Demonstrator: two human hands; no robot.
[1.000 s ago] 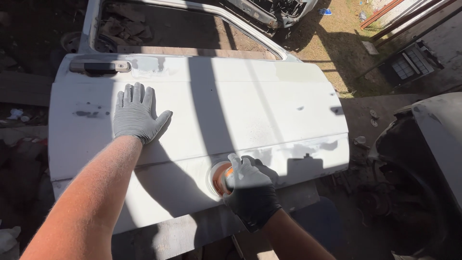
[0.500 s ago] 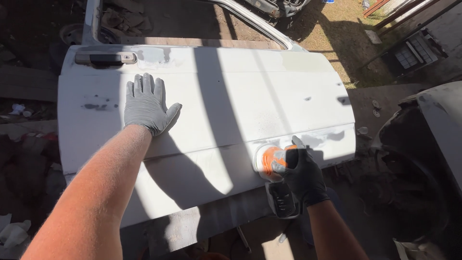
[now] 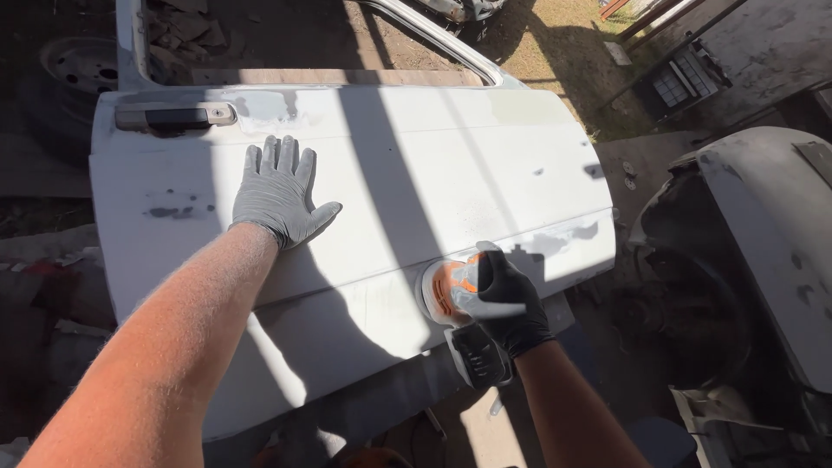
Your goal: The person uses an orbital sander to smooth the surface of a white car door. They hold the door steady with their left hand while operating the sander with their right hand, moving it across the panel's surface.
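A white car door lies flat across the middle of the view, its outer skin facing up, with grey patches of bare filler showing through the paint and bands of shadow crossing it. Its dark door handle sits at the 10 o'clock corner, and the window frame runs off towards 12 o'clock, open ground and rubble showing through it. The only holder-like things are an old wheel rim at 10 o'clock beyond the door, whose inside is too dark to make out, and a dark crate-like frame at 2 o'clock, whose contents cannot be told. The left hand, in a grey glove, lies flat on the door at about 10 o'clock from centre, palm down, fingers spread and straight, thumb out to the side, gripping nothing; its bare forearm reaches in from 7 o'clock. The right hand, in a black glove, is at 5 o'clock from centre, curled tightly over the top of an orange and grey power sander, whose round pad rests on the lower edge of the door near a grey patch; the tool's dark body points back towards 6 o'clock, below the wrist. The right forearm comes up from 5 o'clock. A white car wing with a dark wheel arch stands at 3 o'clock, apart from the door.
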